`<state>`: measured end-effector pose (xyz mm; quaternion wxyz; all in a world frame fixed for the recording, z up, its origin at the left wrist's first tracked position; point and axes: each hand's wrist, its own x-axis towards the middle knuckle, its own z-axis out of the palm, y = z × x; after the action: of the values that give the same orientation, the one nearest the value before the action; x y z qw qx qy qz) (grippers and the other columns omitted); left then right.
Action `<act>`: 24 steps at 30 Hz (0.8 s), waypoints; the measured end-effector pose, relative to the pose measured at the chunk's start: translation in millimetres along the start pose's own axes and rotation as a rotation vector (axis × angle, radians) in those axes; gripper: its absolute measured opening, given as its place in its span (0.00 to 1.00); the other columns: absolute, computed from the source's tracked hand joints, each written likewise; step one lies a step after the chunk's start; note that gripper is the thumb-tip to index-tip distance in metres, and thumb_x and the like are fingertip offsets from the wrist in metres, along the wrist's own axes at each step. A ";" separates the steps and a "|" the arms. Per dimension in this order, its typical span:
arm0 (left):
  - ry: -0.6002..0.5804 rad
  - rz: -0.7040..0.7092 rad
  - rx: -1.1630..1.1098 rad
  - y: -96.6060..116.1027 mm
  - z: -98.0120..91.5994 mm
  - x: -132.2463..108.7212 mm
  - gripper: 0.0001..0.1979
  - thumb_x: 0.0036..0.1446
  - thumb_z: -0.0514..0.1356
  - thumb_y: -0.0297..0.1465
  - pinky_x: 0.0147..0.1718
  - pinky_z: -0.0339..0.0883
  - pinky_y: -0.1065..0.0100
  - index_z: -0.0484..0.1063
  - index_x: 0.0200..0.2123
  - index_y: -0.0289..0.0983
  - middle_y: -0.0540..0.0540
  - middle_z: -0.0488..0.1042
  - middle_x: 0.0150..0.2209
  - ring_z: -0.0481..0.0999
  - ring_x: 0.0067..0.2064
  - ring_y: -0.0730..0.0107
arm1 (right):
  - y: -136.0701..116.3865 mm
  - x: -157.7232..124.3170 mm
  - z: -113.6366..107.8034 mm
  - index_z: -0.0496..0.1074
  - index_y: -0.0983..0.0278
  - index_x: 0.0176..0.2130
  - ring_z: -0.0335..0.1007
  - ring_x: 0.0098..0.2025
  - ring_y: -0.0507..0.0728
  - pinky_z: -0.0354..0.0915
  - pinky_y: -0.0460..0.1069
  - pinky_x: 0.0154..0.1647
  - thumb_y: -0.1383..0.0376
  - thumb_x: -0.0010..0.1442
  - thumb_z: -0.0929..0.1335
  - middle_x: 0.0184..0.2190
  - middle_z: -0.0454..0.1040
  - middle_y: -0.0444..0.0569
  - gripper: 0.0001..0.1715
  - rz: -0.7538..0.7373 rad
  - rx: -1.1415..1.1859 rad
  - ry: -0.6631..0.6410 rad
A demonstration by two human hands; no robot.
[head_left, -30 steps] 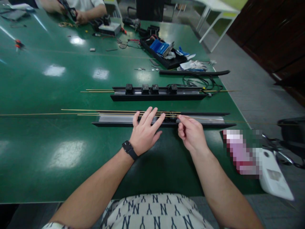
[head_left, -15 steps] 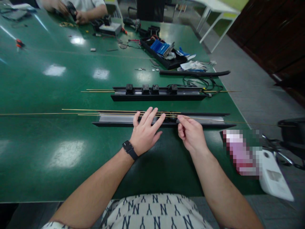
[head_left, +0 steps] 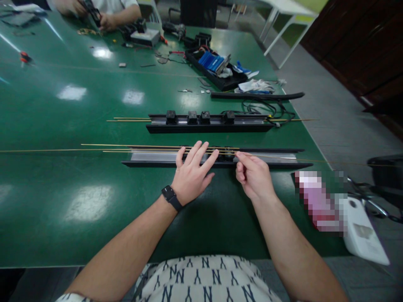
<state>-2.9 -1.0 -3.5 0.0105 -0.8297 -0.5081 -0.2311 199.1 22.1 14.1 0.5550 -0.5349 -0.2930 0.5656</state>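
Observation:
A long black channel [head_left: 151, 164] with a pale inner floor lies across the table in front of me. Several thin brass-coloured rods [head_left: 103, 145] run along it and stick out past its left end. My left hand [head_left: 192, 178] rests over the channel, palm down and fingers spread, with the fingertips at the rods. To its right, my right hand [head_left: 255, 175] pinches a thin brass-coloured rod between thumb and index finger, its other fingers curled. Dark blocks [head_left: 229, 153] sit in the channel between the hands, partly hidden by fingers and rods.
Beyond lies a second black channel [head_left: 208, 128] with several black blocks, rods and a coiled cable [head_left: 261, 108]. Farther back are a black tray [head_left: 223, 84], gloves [head_left: 255, 87] and another person's hands [head_left: 108, 22]. A white object [head_left: 365, 233] lies at the right edge.
My right hand has shifted very slightly to the right, still pinching the rod. My left hand stays in place.

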 end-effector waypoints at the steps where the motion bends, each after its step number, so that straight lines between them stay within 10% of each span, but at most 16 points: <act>1: -0.001 -0.001 -0.001 0.1 0.1 0.0 0.33 0.66 0.63 0.39 0.72 0.36 0.41 0.62 0.72 0.46 0.37 0.59 0.75 0.56 0.76 0.47 | 0.1 -0.1 0.1 0.75 0.65 0.36 0.54 0.12 0.46 0.45 0.41 0.09 0.59 0.51 0.81 0.16 0.69 0.39 0.19 -0.002 -0.004 0.003; 24: -0.005 -0.009 -0.001 -0.1 -0.4 -0.1 0.33 0.66 0.63 0.40 0.73 0.35 0.40 0.62 0.72 0.46 0.37 0.59 0.75 0.55 0.77 0.48 | 0.4 -0.7 0.8 0.77 0.67 0.38 0.54 0.12 0.45 0.45 0.41 0.08 0.56 0.50 0.81 0.17 0.69 0.39 0.22 -0.004 -0.044 0.007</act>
<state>-3.1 -1.1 -3.2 0.0076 -0.8281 -0.5115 -0.2292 198.0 21.5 14.2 0.5453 -0.5484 -0.3044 0.5561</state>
